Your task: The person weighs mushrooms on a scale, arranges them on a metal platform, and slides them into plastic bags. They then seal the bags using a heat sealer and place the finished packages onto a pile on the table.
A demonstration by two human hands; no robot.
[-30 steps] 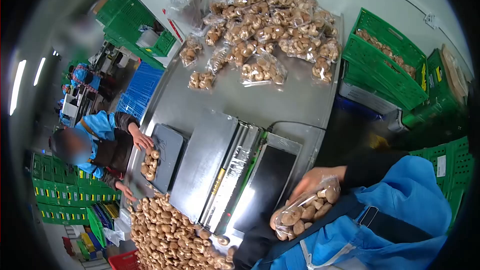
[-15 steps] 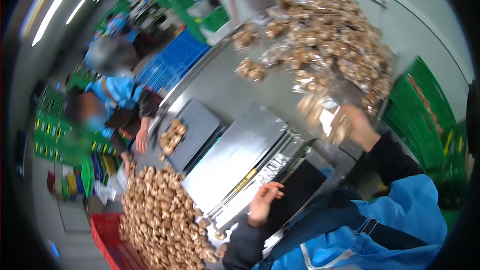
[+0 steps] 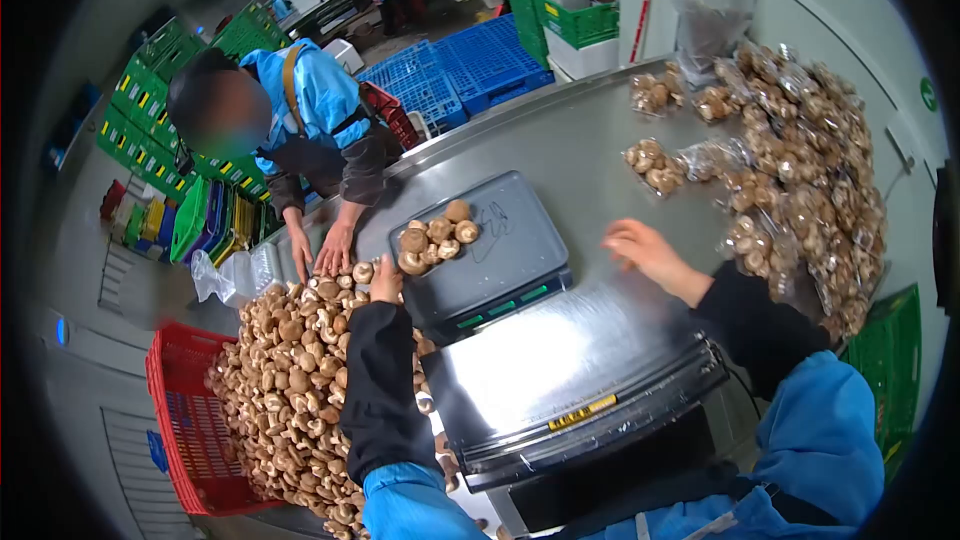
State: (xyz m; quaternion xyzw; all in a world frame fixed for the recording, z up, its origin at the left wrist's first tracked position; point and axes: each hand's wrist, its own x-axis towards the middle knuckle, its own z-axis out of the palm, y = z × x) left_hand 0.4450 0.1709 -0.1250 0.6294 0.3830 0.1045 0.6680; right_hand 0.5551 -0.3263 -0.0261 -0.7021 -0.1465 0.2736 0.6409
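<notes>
My left hand reaches to the upper edge of a heap of loose shiitake mushrooms, right by the left side of a grey digital scale. Its fingers are mostly hidden behind the back of the hand, so I cannot tell whether it grips a mushroom. A small group of shiitake mushrooms rests on the scale's plate. My right hand is open and holds nothing, with its fingers stretched leftward above the table, right of the scale. Below both hands is a metal-topped wrapping machine.
Bagged mushrooms are piled at the right of the steel table. Across the table, a co-worker's hands touch the heap. A red crate stands at left, a green crate at right. Clear plastic packaging lies beside the heap.
My right hand has let go of a bag of mushrooms near the pile and moved left. My left hand has gone from the wrapping machine to the heap. The view has turned.
</notes>
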